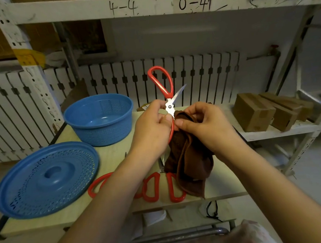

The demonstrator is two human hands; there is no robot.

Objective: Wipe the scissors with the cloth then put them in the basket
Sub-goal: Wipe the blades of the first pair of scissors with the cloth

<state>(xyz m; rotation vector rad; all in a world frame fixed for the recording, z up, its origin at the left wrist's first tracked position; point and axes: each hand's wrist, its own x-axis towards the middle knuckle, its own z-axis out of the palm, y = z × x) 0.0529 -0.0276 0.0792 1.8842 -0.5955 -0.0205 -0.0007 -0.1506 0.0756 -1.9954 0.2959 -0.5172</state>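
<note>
My left hand point(152, 126) grips a pair of red-handled scissors point(163, 85) above the table, blades spread apart, one red loop pointing up and one bare blade sticking out to the right. My right hand point(202, 124) pinches a brown cloth point(188, 162) around the other blade, and the cloth hangs down below both hands. A blue perforated basket point(100, 119) stands empty at the back left of the table. Two more red-handled scissors point(153, 186) lie on the table under my forearms, partly hidden by them and the cloth.
A blue perforated lid point(46, 179) lies on the front left of the wooden table point(111, 157). White metal shelving holds cardboard boxes point(258, 112) at the right. A white radiator runs along the wall behind. A metal bar crosses below the table's front edge.
</note>
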